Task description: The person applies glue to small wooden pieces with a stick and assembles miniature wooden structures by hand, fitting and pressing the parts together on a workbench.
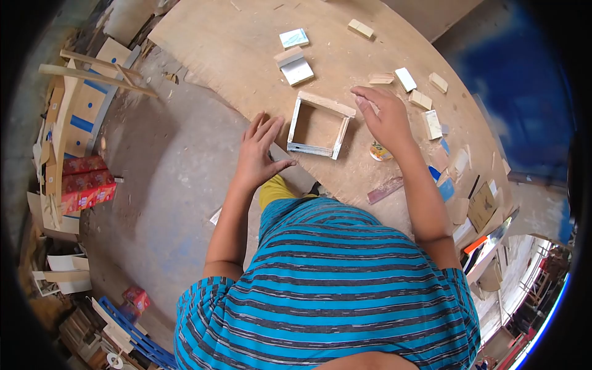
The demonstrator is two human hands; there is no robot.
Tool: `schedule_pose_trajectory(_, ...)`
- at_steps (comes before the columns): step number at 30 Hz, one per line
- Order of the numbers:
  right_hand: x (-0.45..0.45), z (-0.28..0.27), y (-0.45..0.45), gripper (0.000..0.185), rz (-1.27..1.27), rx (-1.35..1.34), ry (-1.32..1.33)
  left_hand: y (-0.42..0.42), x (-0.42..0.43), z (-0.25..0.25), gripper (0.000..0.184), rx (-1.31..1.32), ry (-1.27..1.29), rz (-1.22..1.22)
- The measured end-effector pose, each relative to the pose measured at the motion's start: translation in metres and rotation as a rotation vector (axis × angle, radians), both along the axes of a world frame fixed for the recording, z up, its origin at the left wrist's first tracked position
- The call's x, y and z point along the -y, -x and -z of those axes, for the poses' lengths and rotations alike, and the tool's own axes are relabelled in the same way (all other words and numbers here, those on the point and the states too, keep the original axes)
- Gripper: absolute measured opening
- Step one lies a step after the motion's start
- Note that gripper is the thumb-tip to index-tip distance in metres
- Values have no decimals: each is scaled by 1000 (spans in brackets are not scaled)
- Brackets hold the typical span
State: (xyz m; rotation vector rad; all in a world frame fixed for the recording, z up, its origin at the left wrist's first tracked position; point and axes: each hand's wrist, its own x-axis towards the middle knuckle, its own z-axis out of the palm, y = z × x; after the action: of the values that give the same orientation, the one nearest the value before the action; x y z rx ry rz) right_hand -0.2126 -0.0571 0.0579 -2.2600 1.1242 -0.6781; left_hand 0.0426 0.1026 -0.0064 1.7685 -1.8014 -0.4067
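Note:
A small square wooden frame (341, 137) lies on the tabletop near its edge, with pale, whitish sides and bare board showing inside it. To its left, my left hand (260, 150) hovers by the table edge, fingers apart and holding nothing. On the other side, my right hand (383, 115) is raised near the frame's upper right corner, its fingers extended and thumb apart; I see nothing in it. Neither hand touches the frame. Beneath my right wrist sits a small yellow-and-white container (379, 152), partly covered by the arm.
Small wood blocks (420, 100) are scattered right of the frame, with white-faced pieces (297, 71) above it. A reddish-brown strip (385, 190) lies near my body. Offcuts crowd the table's right end. On the left floor are red packages (87, 183) and a wooden structure (92, 74).

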Motion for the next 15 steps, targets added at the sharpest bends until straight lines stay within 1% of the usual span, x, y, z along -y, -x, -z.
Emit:
schedule_pose_trajectory(1,0,-1,-1,27,-17,-4,-12,0,0,3,100,33,3,-5)
schedule_pose_trajectory(4,-5,-3,-15,28,-74,-31,-21,-2,1,10,102,-7,18,-2)
schedule_pose_trajectory(7,-11,3,-31,32,-128,-79,25,0,1,6,100,53,40,-56)
schedule_pose_trajectory(9,-13,13,-40,34,-146,-101,53,-1,2,6,99,20,42,-57)
schedule_pose_trajectory(15,0,21,-61,42,-204,-237,-68,-4,6,15,91,-35,45,-24)
